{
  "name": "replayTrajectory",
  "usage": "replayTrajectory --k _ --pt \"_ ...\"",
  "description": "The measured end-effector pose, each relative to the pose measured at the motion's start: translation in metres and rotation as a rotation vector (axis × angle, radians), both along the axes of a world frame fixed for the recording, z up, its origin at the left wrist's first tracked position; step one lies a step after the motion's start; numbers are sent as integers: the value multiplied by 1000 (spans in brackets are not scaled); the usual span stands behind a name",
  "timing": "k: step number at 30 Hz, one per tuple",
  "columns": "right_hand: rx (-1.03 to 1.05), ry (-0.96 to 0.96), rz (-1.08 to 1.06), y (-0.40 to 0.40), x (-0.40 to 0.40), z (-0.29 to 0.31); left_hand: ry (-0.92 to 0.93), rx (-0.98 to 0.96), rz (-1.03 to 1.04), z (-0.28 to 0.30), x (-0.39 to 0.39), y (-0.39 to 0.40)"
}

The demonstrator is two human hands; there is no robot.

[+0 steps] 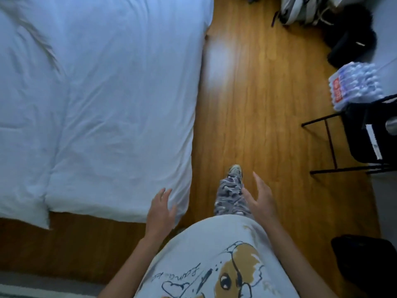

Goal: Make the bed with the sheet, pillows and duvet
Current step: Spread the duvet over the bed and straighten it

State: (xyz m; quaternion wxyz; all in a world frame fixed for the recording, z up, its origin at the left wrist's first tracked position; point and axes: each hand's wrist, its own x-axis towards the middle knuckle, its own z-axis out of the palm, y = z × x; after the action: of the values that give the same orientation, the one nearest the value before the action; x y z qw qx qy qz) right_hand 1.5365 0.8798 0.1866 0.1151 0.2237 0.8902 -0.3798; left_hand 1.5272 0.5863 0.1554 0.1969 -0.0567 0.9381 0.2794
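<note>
Item 1: duvet (96,100), white, spread flat w/ light creases over the bed, filling upper left of view. Near corner hangs just over the bed edge, right beside the person's left hand. A fold or seam runs lengthwise down the left part; lower-left corner droops toward the floor.

Item 2: left hand (160,211), fingers straight and slightly spread, palm down, holding nothing. Fingertips overlap the duvet corner in view; cannot tell whether they touch it.

Item 3: right hand (261,197), fingers extended and relaxed, holding nothing, out over the floor next to the patterned trouser leg (232,196).

Item 4: wood floor (257,104), orange-brown planks, glare patch near the bed's far corner.

Item 5: shoe (235,169), one, toe pointing away, at end of trouser leg.

Item 6: T-shirt (214,261), light, cartoon print, bottom centre.

Item 7: shrink-wrapped bottle pack (354,84), red label, right edge, by a black metal-frame chair (348,134).

Item 8: misc. dark bags (352,39), upper right, blurred; pale bag (300,9) beside them.

Sheet, pillows: not discernible.
</note>
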Motion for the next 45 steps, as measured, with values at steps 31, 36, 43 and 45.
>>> replayTrajectory --k 31,36,43,45 --pt "-5 -168 -59 304 -683 2 58 130 -110 41 -735 300" --pt "-2 -76 -105 331 -812 23 166 101 -321 74 -904 349" --pt "-2 -56 -65 388 -984 9 173 132 -259 71 -1068 415" --pt "2 -69 -23 412 -1049 1 142 112 -213 59 -1114 431"
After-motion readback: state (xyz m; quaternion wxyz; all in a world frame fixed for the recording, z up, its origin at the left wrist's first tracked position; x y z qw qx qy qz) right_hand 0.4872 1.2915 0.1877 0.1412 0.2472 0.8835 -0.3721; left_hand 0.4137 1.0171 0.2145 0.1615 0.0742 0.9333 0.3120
